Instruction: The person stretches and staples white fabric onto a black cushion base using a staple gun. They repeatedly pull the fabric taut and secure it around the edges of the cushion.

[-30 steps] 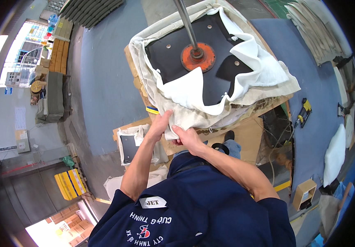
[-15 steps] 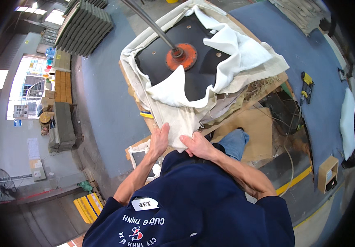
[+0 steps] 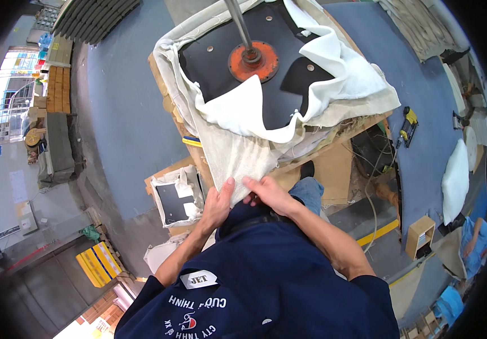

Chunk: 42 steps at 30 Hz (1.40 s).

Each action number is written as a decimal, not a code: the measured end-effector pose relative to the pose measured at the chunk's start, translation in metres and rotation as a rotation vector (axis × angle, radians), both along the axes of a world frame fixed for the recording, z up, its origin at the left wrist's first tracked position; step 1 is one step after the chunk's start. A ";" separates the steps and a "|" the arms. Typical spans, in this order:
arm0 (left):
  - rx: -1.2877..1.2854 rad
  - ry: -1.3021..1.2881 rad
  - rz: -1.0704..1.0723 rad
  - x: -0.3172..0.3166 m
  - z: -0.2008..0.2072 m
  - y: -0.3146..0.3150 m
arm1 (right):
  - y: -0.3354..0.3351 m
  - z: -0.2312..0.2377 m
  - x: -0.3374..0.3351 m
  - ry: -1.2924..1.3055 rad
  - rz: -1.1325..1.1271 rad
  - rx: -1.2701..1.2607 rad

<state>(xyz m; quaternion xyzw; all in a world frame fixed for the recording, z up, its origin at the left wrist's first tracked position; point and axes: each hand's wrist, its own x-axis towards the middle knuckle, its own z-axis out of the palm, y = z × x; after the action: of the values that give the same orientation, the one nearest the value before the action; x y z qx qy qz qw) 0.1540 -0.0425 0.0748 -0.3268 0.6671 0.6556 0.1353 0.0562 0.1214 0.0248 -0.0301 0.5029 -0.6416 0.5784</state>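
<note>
My left hand and my right hand each pinch the near corner of a beige fabric cover, which is drawn taut toward my waist. The cover wraps the rim of an upside-down cushion-like piece. White padding lies in loose folds over its edges, around a black panel with small round holes. An orange round plate on the end of a metal rod rests on the panel. The right fingertips are partly hidden behind the cloth.
A yellow-and-black nail or staple gun lies on the blue-grey surface at right, near a thin hose. A smaller, similar covered piece sits at left. Grey panels are stacked far left. Another person's arm shows at far right.
My view has shifted, bringing more of the small piece at left and a person at right into sight. Both hands keep hold of the cover's corner, which now looks more spread out.
</note>
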 end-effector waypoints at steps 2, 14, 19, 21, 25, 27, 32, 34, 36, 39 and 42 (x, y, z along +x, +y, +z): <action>-0.101 0.149 0.020 0.002 -0.002 0.006 | -0.004 -0.004 0.001 -0.504 -0.312 0.051; -0.041 -0.035 -0.129 0.004 0.017 -0.033 | -0.020 -0.010 -0.001 0.520 -0.416 0.331; -0.074 -0.034 -0.157 0.023 0.009 -0.046 | -0.021 0.021 0.009 0.451 -0.280 0.342; -0.245 -0.345 -0.516 0.004 0.033 -0.076 | -0.017 0.019 0.006 0.476 -0.175 0.442; -0.583 0.122 -0.556 -0.042 0.073 -0.126 | -0.014 0.024 0.000 0.522 -0.068 0.518; -0.829 0.431 -0.531 -0.097 0.073 -0.136 | -0.011 0.021 0.000 0.548 -0.010 0.542; -1.104 0.309 -0.904 -0.205 0.003 -0.136 | -0.011 0.034 -0.006 0.559 -0.020 0.523; -1.053 0.152 -0.942 -0.220 -0.020 -0.140 | -0.012 0.035 -0.007 0.521 -0.059 0.492; -0.993 0.165 -0.807 -0.217 -0.039 -0.150 | -0.010 0.030 -0.004 0.507 -0.083 0.481; -0.869 0.098 -0.953 -0.213 -0.018 -0.148 | -0.005 0.020 -0.004 0.523 -0.066 0.456; -0.939 0.524 -1.057 -0.175 -0.007 -0.138 | 0.002 0.021 -0.010 0.569 -0.031 0.469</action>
<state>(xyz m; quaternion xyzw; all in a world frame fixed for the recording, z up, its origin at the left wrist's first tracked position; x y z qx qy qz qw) -0.0210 -0.1801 0.0675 0.1803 0.9548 0.2064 0.1153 0.0461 0.1229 0.0456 -0.0664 0.7776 -0.4832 0.3967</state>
